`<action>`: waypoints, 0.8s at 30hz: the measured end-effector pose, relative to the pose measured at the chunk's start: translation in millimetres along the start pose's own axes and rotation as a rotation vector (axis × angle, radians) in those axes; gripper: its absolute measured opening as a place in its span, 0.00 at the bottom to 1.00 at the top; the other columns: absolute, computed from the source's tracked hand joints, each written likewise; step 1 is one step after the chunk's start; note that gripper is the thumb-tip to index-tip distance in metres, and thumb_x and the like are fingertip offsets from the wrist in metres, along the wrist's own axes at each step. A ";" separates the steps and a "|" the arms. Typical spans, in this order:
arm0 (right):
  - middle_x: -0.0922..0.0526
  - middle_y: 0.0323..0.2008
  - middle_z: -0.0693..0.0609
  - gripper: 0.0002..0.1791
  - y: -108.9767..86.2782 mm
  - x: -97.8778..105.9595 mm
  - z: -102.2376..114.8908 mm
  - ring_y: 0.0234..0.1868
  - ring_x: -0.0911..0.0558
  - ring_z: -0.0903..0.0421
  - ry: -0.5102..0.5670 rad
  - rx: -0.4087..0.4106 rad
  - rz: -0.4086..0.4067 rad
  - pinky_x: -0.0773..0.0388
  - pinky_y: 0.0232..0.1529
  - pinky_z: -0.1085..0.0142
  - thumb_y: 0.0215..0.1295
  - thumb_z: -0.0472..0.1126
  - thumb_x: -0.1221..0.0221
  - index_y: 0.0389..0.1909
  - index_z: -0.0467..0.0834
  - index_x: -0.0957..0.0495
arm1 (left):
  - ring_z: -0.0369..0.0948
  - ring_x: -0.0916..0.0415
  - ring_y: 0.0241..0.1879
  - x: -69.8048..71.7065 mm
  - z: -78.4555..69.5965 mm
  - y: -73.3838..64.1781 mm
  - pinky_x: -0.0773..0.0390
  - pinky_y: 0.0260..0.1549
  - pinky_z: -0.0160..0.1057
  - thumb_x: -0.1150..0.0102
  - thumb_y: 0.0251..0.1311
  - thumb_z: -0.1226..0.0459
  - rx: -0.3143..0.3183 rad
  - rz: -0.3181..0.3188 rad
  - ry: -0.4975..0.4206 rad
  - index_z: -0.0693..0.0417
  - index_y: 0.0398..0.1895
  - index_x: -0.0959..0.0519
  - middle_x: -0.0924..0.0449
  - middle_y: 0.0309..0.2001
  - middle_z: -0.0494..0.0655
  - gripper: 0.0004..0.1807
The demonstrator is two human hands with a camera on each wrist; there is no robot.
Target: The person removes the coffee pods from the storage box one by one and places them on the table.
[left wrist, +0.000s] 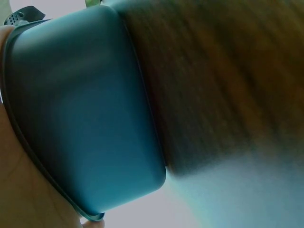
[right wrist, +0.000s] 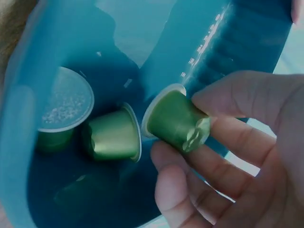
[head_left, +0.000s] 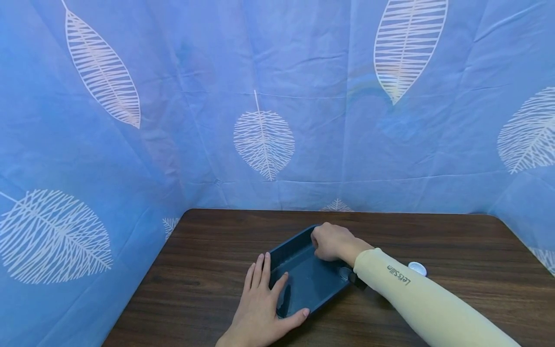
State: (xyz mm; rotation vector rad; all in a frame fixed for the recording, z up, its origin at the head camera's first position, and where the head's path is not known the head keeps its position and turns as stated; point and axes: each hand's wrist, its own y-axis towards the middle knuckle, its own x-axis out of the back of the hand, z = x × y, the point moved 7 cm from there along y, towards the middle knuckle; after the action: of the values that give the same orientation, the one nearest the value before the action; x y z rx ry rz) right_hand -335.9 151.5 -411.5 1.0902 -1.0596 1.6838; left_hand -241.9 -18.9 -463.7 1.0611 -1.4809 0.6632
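A dark teal-blue tray (head_left: pixel 303 279) with raised walls stands askew on the table. My left hand (head_left: pixel 262 303) lies spread over its near left end, fingers fairly straight along the rim; the left wrist view shows the tray's outer wall (left wrist: pixel 90 109) close up. My right hand (head_left: pixel 336 243) reaches in at the far right end. In the right wrist view, the right hand's (right wrist: pixel 237 142) thumb and fingers pinch a green coffee capsule (right wrist: pixel 173 118) with a pale rim. Beside it inside the tray lie a second green capsule (right wrist: pixel 114 135), on its side, and a third (right wrist: pixel 69 102), its silvery lid showing.
On the brown wood-grain table (head_left: pixel 195 270), a small white round thing (head_left: pixel 417 268) sits right of the tray, partly behind the right sleeve (head_left: pixel 416 294). A blue leaf-patterned cloth (head_left: pixel 312 144) hangs behind and at both sides.
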 end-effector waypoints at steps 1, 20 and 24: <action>0.29 0.16 0.53 0.12 0.1 -0.4 0.2 0.19 0.28 0.57 0.001 0.000 0.006 0.34 0.22 0.65 0.63 0.38 0.40 0.20 0.48 0.25 | 0.51 0.69 0.77 0.0 0.1 -0.3 0.56 0.70 0.62 0.64 0.50 0.21 0.000 -0.002 0.000 0.38 0.68 0.30 0.67 0.78 0.54 0.49; 0.33 0.13 0.54 0.17 -4.5 -12.9 2.4 0.16 0.31 0.58 0.040 0.018 0.163 0.34 0.21 0.67 0.65 0.42 0.40 0.15 0.46 0.26 | 0.51 0.68 0.77 1.0 0.6 -0.6 0.54 0.69 0.64 0.64 0.51 0.21 -0.007 -0.012 -0.009 0.36 0.69 0.32 0.66 0.79 0.54 0.48; 0.34 0.11 0.55 0.19 -6.3 -12.4 2.0 0.15 0.31 0.58 0.069 0.016 0.203 0.34 0.20 0.67 0.62 0.41 0.37 0.12 0.47 0.28 | 0.51 0.68 0.77 0.6 1.0 -0.7 0.54 0.70 0.64 0.65 0.50 0.21 0.001 -0.003 -0.003 0.35 0.69 0.33 0.67 0.79 0.53 0.48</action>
State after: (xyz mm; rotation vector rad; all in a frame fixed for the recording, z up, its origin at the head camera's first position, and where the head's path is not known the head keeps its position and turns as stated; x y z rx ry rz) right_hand -326.3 148.9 -421.4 0.9527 -1.1456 1.8786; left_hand -241.7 -20.2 -463.4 1.0654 -1.4812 0.6605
